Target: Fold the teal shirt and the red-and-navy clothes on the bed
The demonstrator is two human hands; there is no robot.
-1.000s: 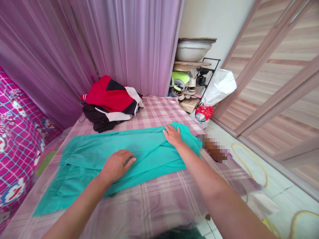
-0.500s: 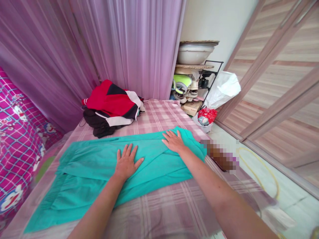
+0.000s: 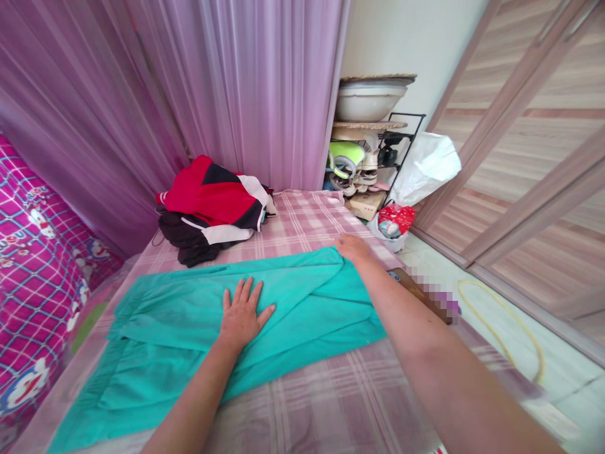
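Teal trousers [image 3: 179,315] lie folded flat on a bed, their gathered elastic waistband toward the left and the leg ends toward the right. My left hand [image 3: 241,315] rests palm down on the middle of the cloth, fingers spread. At the far right corner of the trousers, my right hand [image 3: 354,246] has its fingers bent and closed on the cloth edge. Its fingertips are partly hidden, and my right forearm covers part of the leg ends. Creases run slantwise across the cloth between the two hands.
A red, navy and white jacket [image 3: 212,192] lies heaped with a black garment [image 3: 189,236] at the back of the plaid-covered bed [image 3: 312,217]. A blurred brown object [image 3: 418,293] sits at the right edge. Beyond stand a shoe rack [image 3: 401,157], bags and a wardrobe [image 3: 510,164].
My right hand has gone from lying flat on the trousers to their far right corner, its fingers now closed on the edge. The left hand stays in place. The view has shifted slightly.
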